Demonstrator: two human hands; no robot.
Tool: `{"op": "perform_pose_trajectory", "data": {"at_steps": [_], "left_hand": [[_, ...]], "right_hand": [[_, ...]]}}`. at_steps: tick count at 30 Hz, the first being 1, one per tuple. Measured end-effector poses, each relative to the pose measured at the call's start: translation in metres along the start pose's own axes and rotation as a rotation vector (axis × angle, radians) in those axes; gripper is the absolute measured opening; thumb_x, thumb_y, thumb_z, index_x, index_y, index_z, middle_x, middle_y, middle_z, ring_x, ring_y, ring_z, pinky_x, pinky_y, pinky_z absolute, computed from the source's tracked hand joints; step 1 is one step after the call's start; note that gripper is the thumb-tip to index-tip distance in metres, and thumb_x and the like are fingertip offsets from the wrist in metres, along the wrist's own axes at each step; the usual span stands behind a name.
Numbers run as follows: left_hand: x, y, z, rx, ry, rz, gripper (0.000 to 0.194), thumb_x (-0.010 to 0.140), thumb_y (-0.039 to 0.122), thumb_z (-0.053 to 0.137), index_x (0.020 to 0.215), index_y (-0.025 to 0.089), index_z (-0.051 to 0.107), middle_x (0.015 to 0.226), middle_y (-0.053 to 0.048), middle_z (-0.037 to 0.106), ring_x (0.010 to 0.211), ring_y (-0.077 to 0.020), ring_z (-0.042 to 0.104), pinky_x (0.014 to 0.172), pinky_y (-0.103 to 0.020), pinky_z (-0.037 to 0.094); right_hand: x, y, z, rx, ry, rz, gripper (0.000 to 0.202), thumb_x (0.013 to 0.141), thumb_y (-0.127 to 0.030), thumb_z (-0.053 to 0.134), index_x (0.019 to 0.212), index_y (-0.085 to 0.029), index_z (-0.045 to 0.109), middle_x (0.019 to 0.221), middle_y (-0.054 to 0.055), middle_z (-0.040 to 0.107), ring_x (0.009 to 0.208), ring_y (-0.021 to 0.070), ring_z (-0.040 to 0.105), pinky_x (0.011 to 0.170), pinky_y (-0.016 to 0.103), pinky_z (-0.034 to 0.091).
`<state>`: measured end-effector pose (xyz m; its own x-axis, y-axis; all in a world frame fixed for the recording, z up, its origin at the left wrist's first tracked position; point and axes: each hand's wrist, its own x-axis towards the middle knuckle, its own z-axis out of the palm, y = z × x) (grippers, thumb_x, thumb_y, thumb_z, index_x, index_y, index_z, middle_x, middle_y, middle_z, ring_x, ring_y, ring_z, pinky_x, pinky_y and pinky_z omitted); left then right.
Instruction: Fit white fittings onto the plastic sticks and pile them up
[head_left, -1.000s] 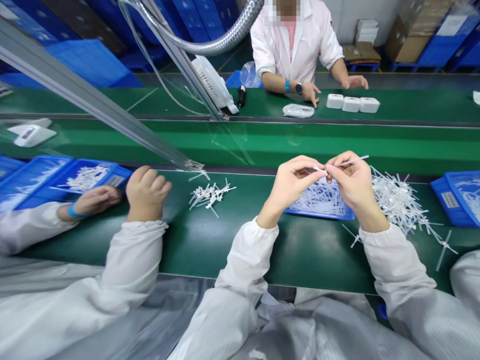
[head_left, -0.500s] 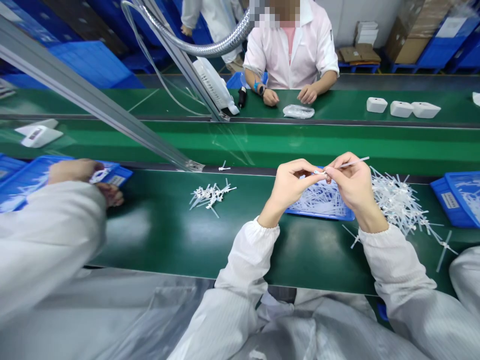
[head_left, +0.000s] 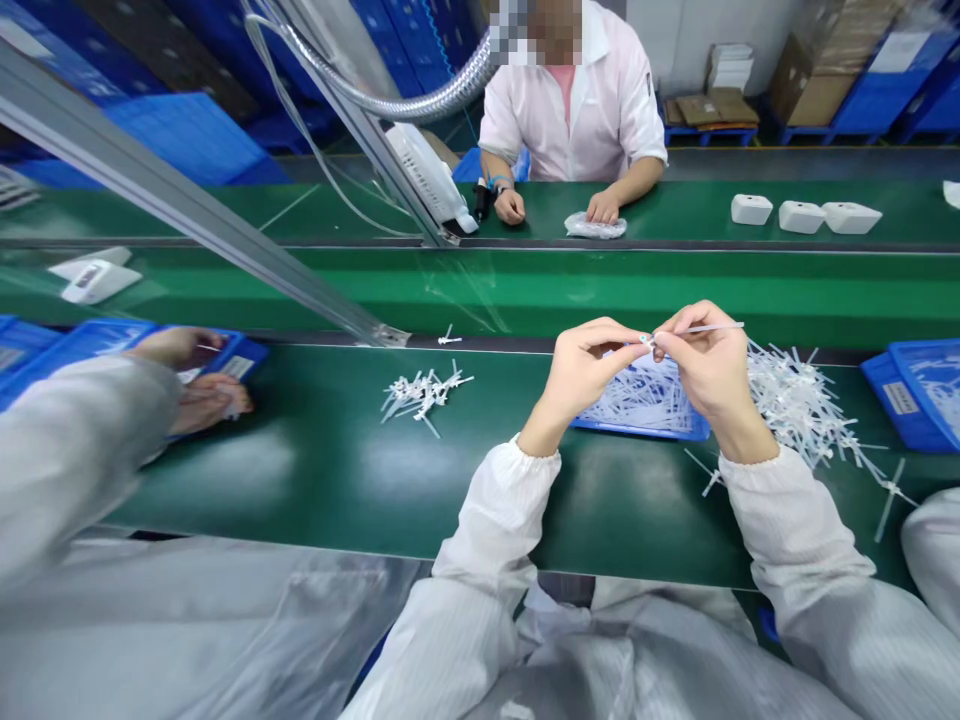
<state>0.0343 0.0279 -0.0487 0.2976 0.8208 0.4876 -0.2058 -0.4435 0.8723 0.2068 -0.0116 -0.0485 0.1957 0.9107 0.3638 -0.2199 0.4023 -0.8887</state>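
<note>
Above a blue tray (head_left: 637, 430) of thin white strips, my two hands almost touch at the fingertips. My left hand (head_left: 589, 375) is closed, its thumb and finger pinching a small white piece (head_left: 646, 341). My right hand (head_left: 709, 370) is also closed, on a thin white strip (head_left: 716, 327) that sticks out to the right past its fingers. Right of the tray, partly behind my right hand, lies a big pile of white crossed pieces (head_left: 799, 400). A smaller pile (head_left: 425, 393) of them lies to the left on the green table (head_left: 315, 470).
At the left, a co-worker's hands (head_left: 214, 395) work over blue trays (head_left: 97, 340). Another person (head_left: 574, 110) sits across the green belt (head_left: 600, 290). A metal post (head_left: 187, 190) slants across the left. Another blue tray (head_left: 900, 400) stands at the right.
My fingertips have shifted slightly apart, and the strip in my right hand is now nearly level. The co-worker's arm at left moved left; the person opposite shifted left, one hand now on the clear bag.
</note>
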Motion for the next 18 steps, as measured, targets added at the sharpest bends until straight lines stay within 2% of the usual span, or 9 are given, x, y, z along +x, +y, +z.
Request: {"op": "perform_pose_trajectory", "data": {"at_steps": [6, 13, 15, 18], "left_hand": [[0.0007, -0.0022, -0.0039, 0.03, -0.024, 0.029, 0.01, 0.084, 0.033, 0.094, 0.087, 0.025, 0.089, 0.085, -0.005, 0.083, 0.079, -0.0163, 0.076, 0.071, -0.029, 0.056], [0.0016, -0.0037, -0.0032, -0.028, -0.004, 0.018, 0.014, 0.082, 0.036, 0.095, 0.085, 0.024, 0.088, 0.082, -0.004, 0.081, 0.075, -0.0153, 0.074, 0.069, -0.028, 0.056], [0.0014, -0.0034, -0.0017, -0.055, 0.001, 0.008, 0.017, 0.08, 0.038, 0.096, 0.083, 0.023, 0.088, 0.08, -0.004, 0.08, 0.075, -0.0157, 0.074, 0.069, -0.029, 0.057], [0.0012, -0.003, 0.0023, -0.099, 0.007, -0.013, 0.02, 0.078, 0.038, 0.098, 0.083, 0.022, 0.087, 0.08, -0.004, 0.079, 0.076, -0.0156, 0.074, 0.07, -0.028, 0.058]], "right_hand": [[-0.0023, 0.0016, -0.001, -0.021, -0.06, 0.012, 0.037, 0.08, -0.033, 0.096, 0.081, -0.022, 0.061, 0.076, -0.003, 0.072, 0.061, 0.0107, 0.066, 0.061, 0.026, 0.059], [-0.0039, 0.0062, -0.0019, 0.013, -0.063, -0.054, 0.037, 0.078, -0.025, 0.097, 0.078, -0.022, 0.061, 0.078, -0.004, 0.07, 0.065, 0.01, 0.066, 0.062, 0.023, 0.056], [-0.0047, 0.007, -0.0001, -0.003, -0.051, -0.059, 0.039, 0.078, -0.027, 0.097, 0.076, -0.022, 0.059, 0.078, -0.003, 0.07, 0.065, 0.0098, 0.065, 0.063, 0.024, 0.056], [-0.0023, 0.0083, 0.0049, 0.004, -0.042, 0.014, 0.041, 0.078, -0.037, 0.096, 0.078, -0.022, 0.057, 0.077, -0.003, 0.071, 0.06, 0.0096, 0.061, 0.059, 0.025, 0.053]]}}
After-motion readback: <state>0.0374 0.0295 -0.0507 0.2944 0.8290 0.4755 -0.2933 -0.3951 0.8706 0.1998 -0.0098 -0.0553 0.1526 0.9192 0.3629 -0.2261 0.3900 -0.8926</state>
